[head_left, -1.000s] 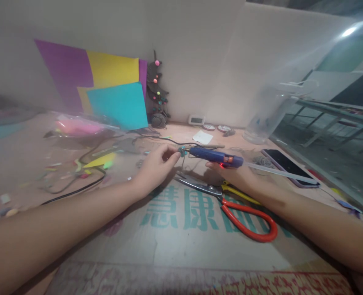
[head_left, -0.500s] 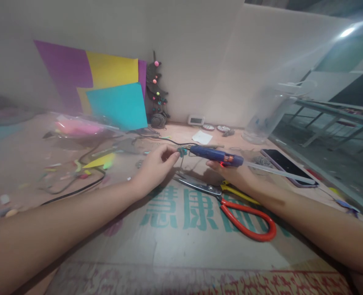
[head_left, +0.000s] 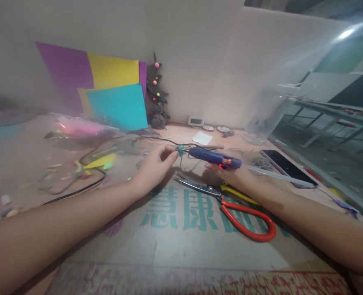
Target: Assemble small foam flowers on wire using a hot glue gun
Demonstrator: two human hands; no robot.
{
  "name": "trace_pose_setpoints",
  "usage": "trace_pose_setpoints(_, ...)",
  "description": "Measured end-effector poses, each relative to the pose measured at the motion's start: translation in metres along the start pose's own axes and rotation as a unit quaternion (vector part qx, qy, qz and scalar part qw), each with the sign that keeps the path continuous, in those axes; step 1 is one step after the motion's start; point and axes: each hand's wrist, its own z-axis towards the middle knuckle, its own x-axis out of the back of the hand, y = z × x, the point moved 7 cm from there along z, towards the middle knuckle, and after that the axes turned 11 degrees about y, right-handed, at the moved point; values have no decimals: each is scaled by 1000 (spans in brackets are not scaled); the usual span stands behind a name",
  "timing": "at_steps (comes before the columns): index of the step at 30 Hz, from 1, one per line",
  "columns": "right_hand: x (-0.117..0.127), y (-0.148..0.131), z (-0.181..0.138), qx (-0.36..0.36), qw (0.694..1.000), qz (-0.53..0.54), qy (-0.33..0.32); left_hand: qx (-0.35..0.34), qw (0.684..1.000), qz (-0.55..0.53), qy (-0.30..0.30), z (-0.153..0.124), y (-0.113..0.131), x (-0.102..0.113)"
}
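Note:
Between thumb and fingers, my left hand (head_left: 159,164) pinches a small teal and grey piece (head_left: 180,150) with a thin grey strand hanging below it; its exact kind is too small to make out. My right hand (head_left: 227,171) is closed around a blue hot glue gun (head_left: 213,157). The gun's metal nozzle points left and meets the piece, or lies right beside it. A long translucent glue stick (head_left: 276,173) sticks out of the gun's back end, and a red light glows underneath. Below both hands lie scissors (head_left: 210,190) with one red and one yellow handle, their blades parted.
A phone (head_left: 288,168) and grey yarn (head_left: 263,162) lie at the right, near a clear plastic jug (head_left: 261,119). Coloured sheets (head_left: 116,106) lean on the wall beside a dark beaded decoration (head_left: 158,90). At left are a black cord (head_left: 76,190) and scattered scraps.
The glue gun has shifted slightly left and down, its nozzle now at the right side of the teal piece rather than over its top. My left hand has barely moved.

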Motion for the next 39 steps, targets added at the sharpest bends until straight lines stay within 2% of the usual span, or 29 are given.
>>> trace_pose_setpoints(5, 5, -8, 2, -9, 998, 58, 0, 9, 1000, -10, -3, 0, -2, -1)
trace_pose_setpoints(9, 14, -3, 11, -65, 989, 128, 36, 4, 1000, -6, -8, 0, -2, -2)
trace_pose_setpoints(12, 25, 20, 27, -116, 987, 85, 74, 5, 1000, -3, -15, -1, -2, -3)
trace_pose_setpoints(15, 36, 57, 44, -190, 975, 57, 103, 3, 999, 1, -33, -2, -2, -6)
trace_pose_setpoints(17, 45, 80, 55, -211, 970, 19, 118, -2, 999, 7, -43, -3, 0, -8)
trace_pose_setpoints(23, 44, 126, 64, -196, 971, -121, 62, 8, 998, 15, -52, -5, 1, -10)
trace_pose_setpoints(31, 28, 138, 57, -185, 974, -115, 65, 3, 998, 21, -61, -5, 1, -11)
trace_pose_setpoints(36, 44, 145, 57, -201, 964, -127, 117, 13, 999, 9, -48, -3, 0, -9)
trace_pose_setpoints(39, 64, 142, 56, -208, 946, -146, 201, 24, 999, 6, -26, -2, -3, -6)
